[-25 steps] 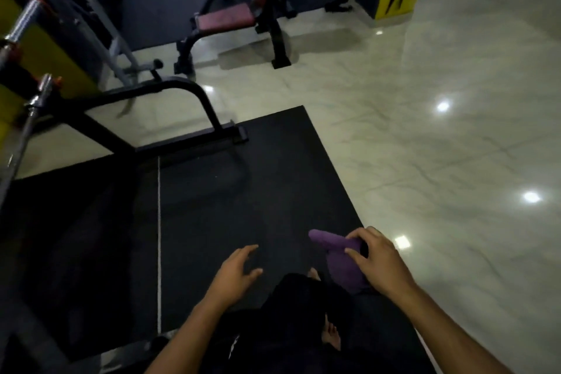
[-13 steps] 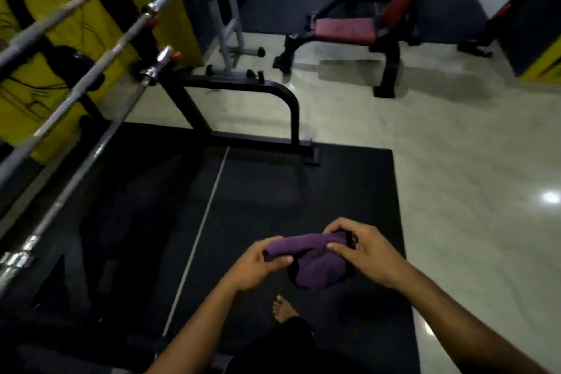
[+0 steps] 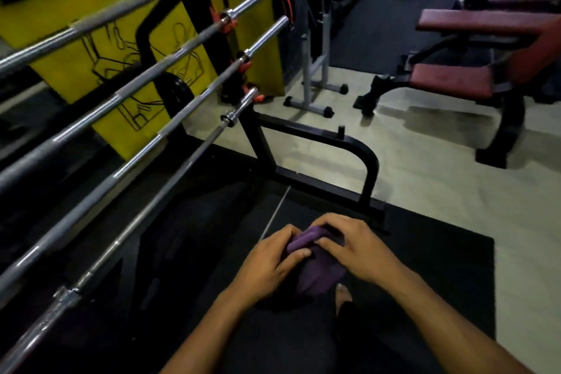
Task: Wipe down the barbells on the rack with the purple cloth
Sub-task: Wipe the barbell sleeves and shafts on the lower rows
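Now both grips on purple cloth (image 3: 315, 264): left hand (image 3: 270, 261) joined right hand (image 3: 355, 249), bunching it lower centre; barbells (image 3: 145, 118) unwiped.

There is one view only, from a camera worn on the person's head, looking forward and steeply down. It sits close above the two forearms, which enter from the bottom edge and meet near the lower centre. The barbells (image 3: 127, 118) on the rack (image 3: 318, 143) run slantwise along the left side, near the lens at the lower left and receding toward the top. The wide angle bends straight lines; a red padded bench (image 3: 455, 82) shows at the upper right.
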